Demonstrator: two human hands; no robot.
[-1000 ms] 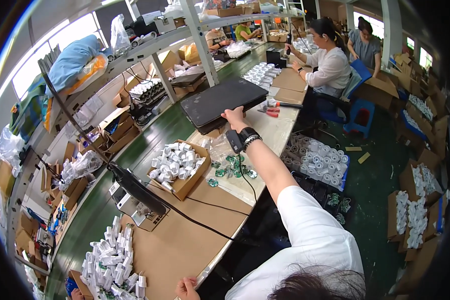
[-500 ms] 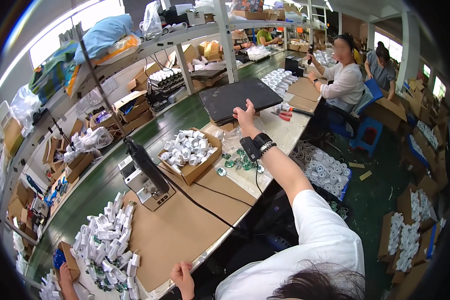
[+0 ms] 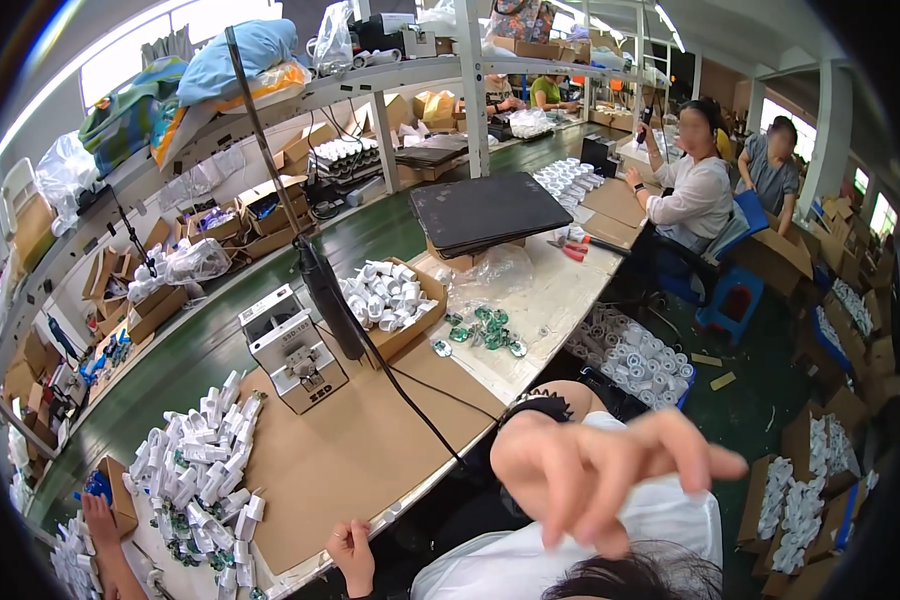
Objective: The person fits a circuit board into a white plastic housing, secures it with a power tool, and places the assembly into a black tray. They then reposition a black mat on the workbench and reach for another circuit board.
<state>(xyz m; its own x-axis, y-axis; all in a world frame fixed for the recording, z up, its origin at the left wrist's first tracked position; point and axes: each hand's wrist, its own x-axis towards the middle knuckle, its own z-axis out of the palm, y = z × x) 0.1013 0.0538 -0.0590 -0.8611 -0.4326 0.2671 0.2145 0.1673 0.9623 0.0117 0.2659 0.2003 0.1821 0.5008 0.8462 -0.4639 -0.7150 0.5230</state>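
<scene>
Close to the camera, my right hand (image 3: 600, 470) is held up with its fingers spread, slightly smeared and holding nothing. A dark band and a bracelet circle its wrist. My left hand (image 3: 351, 552) is curled closed at the front edge of the bench, and nothing shows in it. Brown cardboard (image 3: 390, 440) covers the bench beside it. To its left lies a heap of white plastic housings (image 3: 205, 460), some with green circuit boards. A black electric screwdriver (image 3: 328, 300) hangs over a grey metal screw feeder (image 3: 295, 360). Beyond stands a cardboard box of white parts (image 3: 385, 300).
Green circuit boards (image 3: 485, 328) lie beyond the cardboard. Black trays (image 3: 490, 213) are stacked farther back, near red-handled pliers (image 3: 574, 250). A crate of round white parts (image 3: 635, 355) stands right of the bench. A co-worker's hand (image 3: 100, 520) reaches in at lower left; others sit far right.
My right hand has drawn back from above the black trays toward me, its fingers now spread near the camera. My left hand stays curled at the bench edge. The view has shifted slightly.
</scene>
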